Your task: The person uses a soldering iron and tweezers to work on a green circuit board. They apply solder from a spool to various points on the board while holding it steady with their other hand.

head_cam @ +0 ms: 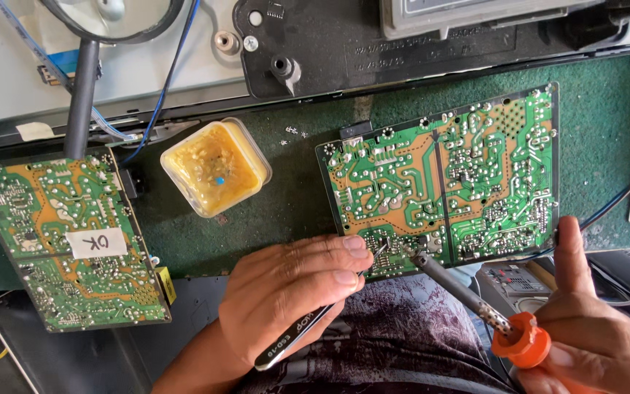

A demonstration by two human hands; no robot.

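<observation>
The left hand (286,292) pinches thin black tweezers (308,328), tips on the near edge of the flat green circuit board (442,179). The right hand (592,328) grips an orange-handled soldering iron (468,295) (its long rod slants up-left), tip touching the same spot.

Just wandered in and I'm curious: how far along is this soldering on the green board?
Mid-job. The circuit board lies solder side up. The left hand holds tweezers and the right hand a soldering iron, both tips at the near edge. The flux tub sits open. Whether any joint is finished, I cannot tell.
</observation>
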